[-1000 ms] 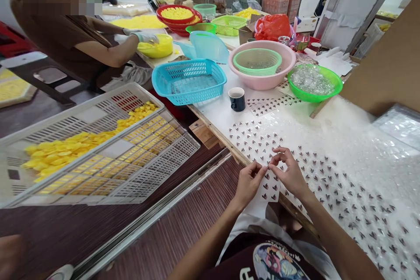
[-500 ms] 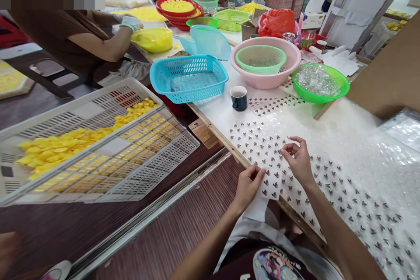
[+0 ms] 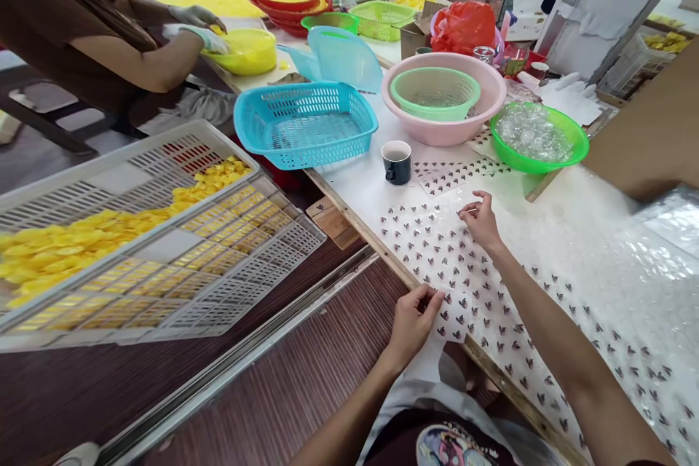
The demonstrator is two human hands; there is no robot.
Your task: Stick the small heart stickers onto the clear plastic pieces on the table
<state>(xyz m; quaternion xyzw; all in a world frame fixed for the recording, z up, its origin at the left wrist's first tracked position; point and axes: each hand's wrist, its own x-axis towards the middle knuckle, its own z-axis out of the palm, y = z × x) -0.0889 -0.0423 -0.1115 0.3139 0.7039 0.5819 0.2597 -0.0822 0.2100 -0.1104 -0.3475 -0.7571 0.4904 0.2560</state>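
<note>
A clear sheet printed with rows of small dark stickers (image 3: 491, 291) covers the near part of the white table. My left hand (image 3: 415, 320) pinches the sheet's near corner at the table edge. Farther out over the sheet, my right hand (image 3: 480, 220) is stretched forward with thumb and forefinger pinched together; what they hold is too small to make out. A second sticker sheet (image 3: 453, 173) lies just beyond, beside a dark cup (image 3: 396, 162).
A blue basket (image 3: 304, 122), a pink basin (image 3: 486, 105) holding a green colander, and a green bowl of clear pieces (image 3: 538, 137) stand behind. A white crate of yellow pieces (image 3: 136, 233) sits left. A gloved person (image 3: 136, 51) works at a yellow bowl.
My right hand left my left hand and moved forward across the sheet, still pinched. My left hand stayed on the sheet's near corner. The view tilted slightly.
</note>
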